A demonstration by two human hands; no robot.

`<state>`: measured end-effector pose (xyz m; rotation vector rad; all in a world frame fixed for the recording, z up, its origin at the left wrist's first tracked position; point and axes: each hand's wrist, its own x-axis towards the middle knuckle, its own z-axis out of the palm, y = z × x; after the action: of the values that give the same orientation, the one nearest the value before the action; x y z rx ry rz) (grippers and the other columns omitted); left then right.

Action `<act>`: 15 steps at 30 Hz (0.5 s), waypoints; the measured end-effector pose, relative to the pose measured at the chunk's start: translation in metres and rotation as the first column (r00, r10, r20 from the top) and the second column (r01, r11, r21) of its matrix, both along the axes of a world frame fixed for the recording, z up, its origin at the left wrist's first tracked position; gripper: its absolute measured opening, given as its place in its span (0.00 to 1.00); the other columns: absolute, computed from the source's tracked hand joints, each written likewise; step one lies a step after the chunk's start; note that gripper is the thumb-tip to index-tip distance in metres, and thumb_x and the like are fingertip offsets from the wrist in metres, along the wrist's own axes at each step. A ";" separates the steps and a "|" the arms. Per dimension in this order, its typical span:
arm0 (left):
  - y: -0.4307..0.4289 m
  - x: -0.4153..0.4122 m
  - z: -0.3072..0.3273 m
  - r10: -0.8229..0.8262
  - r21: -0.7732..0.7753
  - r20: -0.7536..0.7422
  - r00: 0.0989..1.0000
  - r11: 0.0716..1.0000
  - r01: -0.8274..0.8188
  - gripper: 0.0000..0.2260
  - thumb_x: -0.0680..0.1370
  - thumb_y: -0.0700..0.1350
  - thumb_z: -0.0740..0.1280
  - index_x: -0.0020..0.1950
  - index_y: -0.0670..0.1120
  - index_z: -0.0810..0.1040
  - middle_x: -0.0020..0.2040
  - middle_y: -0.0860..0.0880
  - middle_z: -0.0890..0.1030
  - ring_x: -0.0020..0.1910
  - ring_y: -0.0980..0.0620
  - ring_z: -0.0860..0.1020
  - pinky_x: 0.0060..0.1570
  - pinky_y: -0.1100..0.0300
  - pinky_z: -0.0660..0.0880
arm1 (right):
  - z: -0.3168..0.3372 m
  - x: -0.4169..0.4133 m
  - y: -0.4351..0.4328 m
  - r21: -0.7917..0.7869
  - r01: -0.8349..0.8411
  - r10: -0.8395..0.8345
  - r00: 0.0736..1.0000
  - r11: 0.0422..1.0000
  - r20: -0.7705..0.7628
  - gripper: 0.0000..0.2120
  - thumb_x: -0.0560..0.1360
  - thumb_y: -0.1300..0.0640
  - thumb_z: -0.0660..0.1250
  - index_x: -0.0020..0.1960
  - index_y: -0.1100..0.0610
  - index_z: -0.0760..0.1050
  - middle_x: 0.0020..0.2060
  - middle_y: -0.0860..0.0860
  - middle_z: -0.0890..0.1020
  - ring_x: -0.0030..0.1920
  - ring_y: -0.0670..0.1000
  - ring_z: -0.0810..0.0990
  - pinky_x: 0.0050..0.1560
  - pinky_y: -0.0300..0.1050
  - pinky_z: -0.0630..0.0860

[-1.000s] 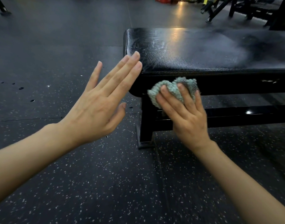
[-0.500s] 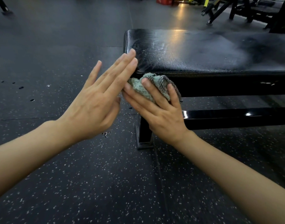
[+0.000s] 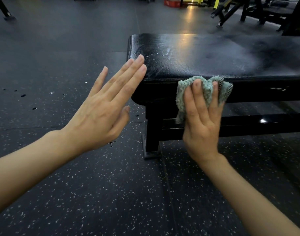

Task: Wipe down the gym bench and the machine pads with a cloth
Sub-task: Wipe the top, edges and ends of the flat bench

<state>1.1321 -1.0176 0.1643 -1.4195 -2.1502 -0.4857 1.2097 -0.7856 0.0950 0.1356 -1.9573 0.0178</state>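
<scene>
A black padded gym bench (image 3: 205, 55) runs from the middle to the right edge, its top streaked with wet marks. My right hand (image 3: 202, 120) presses a crumpled teal cloth (image 3: 205, 90) flat against the near side face of the pad, just right of the bench's left corner. My left hand (image 3: 103, 106) is held flat with fingers extended and apart, its fingertips at the pad's left corner; it holds nothing. The bench's black leg (image 3: 151, 133) stands below the cloth.
Dark speckled rubber floor (image 3: 88, 193) surrounds the bench, with several wet drops at the left. Black and yellow machine frames (image 3: 248, 12) stand at the far right. A red object (image 3: 172, 3) lies on the floor at the back.
My right hand has slid the cloth rightwards along the pad's side face, away from the left corner and my left hand. My left hand has stayed about where it was.
</scene>
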 end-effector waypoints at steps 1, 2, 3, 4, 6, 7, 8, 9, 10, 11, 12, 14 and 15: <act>0.001 0.000 0.000 0.000 0.002 0.003 1.000 1.000 0.000 0.37 0.74 0.34 0.61 0.81 0.42 0.50 0.82 0.46 0.51 0.81 0.50 0.49 0.79 0.44 0.47 | 0.000 -0.004 -0.012 -0.069 -0.051 0.050 0.999 0.996 -0.005 0.32 0.78 0.74 0.60 0.78 0.55 0.57 0.79 0.40 0.46 0.80 0.51 0.42 0.77 0.63 0.48; 0.001 0.001 0.000 0.001 0.004 0.003 1.000 1.000 -0.001 0.37 0.74 0.34 0.61 0.81 0.42 0.50 0.82 0.46 0.51 0.81 0.50 0.49 0.78 0.44 0.47 | 0.000 -0.008 -0.024 -0.117 -0.095 0.094 0.996 0.989 -0.011 0.31 0.77 0.74 0.60 0.76 0.57 0.59 0.79 0.40 0.45 0.80 0.51 0.42 0.77 0.64 0.48; 0.002 0.001 0.000 0.000 0.005 -0.001 1.000 1.000 0.000 0.37 0.74 0.34 0.61 0.81 0.42 0.50 0.82 0.46 0.51 0.81 0.50 0.49 0.78 0.43 0.47 | 0.000 -0.013 -0.035 -0.138 -0.125 0.124 0.992 0.983 -0.014 0.31 0.77 0.74 0.60 0.76 0.57 0.58 0.79 0.40 0.45 0.79 0.50 0.41 0.76 0.65 0.47; 0.003 0.002 0.000 -0.001 0.006 -0.005 1.000 1.000 0.001 0.37 0.74 0.34 0.61 0.81 0.42 0.50 0.82 0.46 0.51 0.81 0.51 0.49 0.78 0.43 0.48 | 0.000 -0.018 -0.045 -0.129 -0.137 0.136 0.991 0.982 -0.013 0.33 0.77 0.74 0.60 0.77 0.56 0.57 0.79 0.41 0.44 0.79 0.50 0.41 0.77 0.64 0.46; 0.003 0.001 0.000 0.004 0.013 0.010 1.000 1.000 -0.004 0.38 0.73 0.35 0.62 0.81 0.42 0.49 0.82 0.47 0.50 0.81 0.51 0.48 0.79 0.44 0.47 | -0.003 -0.028 -0.065 -0.042 -0.108 0.108 0.994 0.993 -0.003 0.35 0.80 0.69 0.58 0.81 0.51 0.49 0.78 0.42 0.42 0.79 0.50 0.40 0.77 0.60 0.43; 0.002 0.001 -0.001 0.014 0.019 0.032 0.999 1.000 -0.014 0.39 0.73 0.35 0.62 0.81 0.42 0.48 0.82 0.47 0.49 0.81 0.51 0.48 0.79 0.44 0.47 | -0.005 -0.032 -0.073 0.011 -0.072 0.072 0.997 0.997 -0.006 0.33 0.82 0.66 0.56 0.81 0.51 0.45 0.78 0.42 0.41 0.79 0.49 0.41 0.78 0.57 0.41; -0.001 0.000 -0.001 0.027 0.022 0.052 0.998 0.999 -0.028 0.40 0.73 0.35 0.63 0.81 0.42 0.47 0.82 0.47 0.48 0.81 0.52 0.47 0.79 0.45 0.46 | -0.007 -0.035 -0.077 0.058 -0.033 0.034 0.999 0.998 -0.017 0.31 0.83 0.64 0.54 0.81 0.51 0.45 0.79 0.43 0.41 0.79 0.49 0.41 0.78 0.55 0.40; -0.003 -0.001 -0.002 0.040 0.018 0.060 0.997 0.999 -0.041 0.40 0.73 0.35 0.63 0.82 0.43 0.46 0.82 0.48 0.48 0.81 0.52 0.47 0.79 0.46 0.45 | -0.008 -0.037 -0.078 0.095 -0.001 0.004 1.000 0.995 -0.028 0.29 0.84 0.63 0.52 0.81 0.51 0.46 0.79 0.43 0.43 0.79 0.49 0.41 0.77 0.54 0.41; -0.005 -0.002 -0.002 0.048 0.009 0.054 0.997 0.999 -0.048 0.41 0.73 0.35 0.63 0.82 0.43 0.46 0.82 0.48 0.47 0.81 0.51 0.47 0.79 0.46 0.44 | -0.008 -0.038 -0.073 0.132 0.024 -0.019 0.999 0.991 -0.036 0.28 0.84 0.63 0.52 0.81 0.51 0.49 0.79 0.43 0.46 0.79 0.49 0.42 0.77 0.53 0.41; -0.006 -0.002 -0.002 0.050 -0.002 0.042 0.998 0.999 -0.050 0.40 0.73 0.35 0.62 0.82 0.43 0.46 0.82 0.48 0.47 0.81 0.51 0.47 0.79 0.46 0.44 | -0.007 -0.036 -0.066 0.172 0.042 -0.035 0.998 0.984 -0.043 0.28 0.84 0.63 0.52 0.81 0.51 0.50 0.79 0.42 0.49 0.79 0.49 0.43 0.77 0.52 0.42; -0.006 -0.001 -0.002 0.049 -0.012 0.029 0.998 0.999 -0.049 0.40 0.73 0.35 0.62 0.82 0.43 0.47 0.82 0.47 0.48 0.81 0.50 0.47 0.79 0.46 0.44 | -0.006 -0.033 -0.057 0.206 0.052 -0.043 0.998 0.977 -0.047 0.28 0.83 0.64 0.52 0.81 0.50 0.49 0.80 0.42 0.50 0.79 0.49 0.43 0.77 0.51 0.43; -0.003 0.002 0.000 0.042 -0.028 0.005 0.999 0.999 -0.042 0.39 0.73 0.36 0.62 0.81 0.42 0.48 0.82 0.46 0.48 0.81 0.50 0.47 0.79 0.45 0.45 | -0.004 -0.025 -0.041 0.237 0.058 -0.048 0.998 0.970 -0.046 0.30 0.83 0.64 0.51 0.81 0.49 0.46 0.80 0.43 0.46 0.80 0.48 0.45 0.78 0.51 0.44; -0.001 0.004 0.000 0.037 -0.032 -0.005 0.999 0.999 -0.037 0.39 0.73 0.35 0.62 0.81 0.42 0.48 0.82 0.46 0.48 0.81 0.50 0.47 0.79 0.45 0.45 | -0.005 -0.021 -0.034 0.233 0.060 -0.052 0.998 0.971 -0.041 0.30 0.83 0.65 0.51 0.81 0.49 0.45 0.79 0.43 0.45 0.80 0.48 0.45 0.78 0.51 0.43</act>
<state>1.1360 -1.0190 0.1644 -1.3937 -2.1859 -0.4355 1.1886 -0.8194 0.0903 0.2337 -1.9229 -0.2522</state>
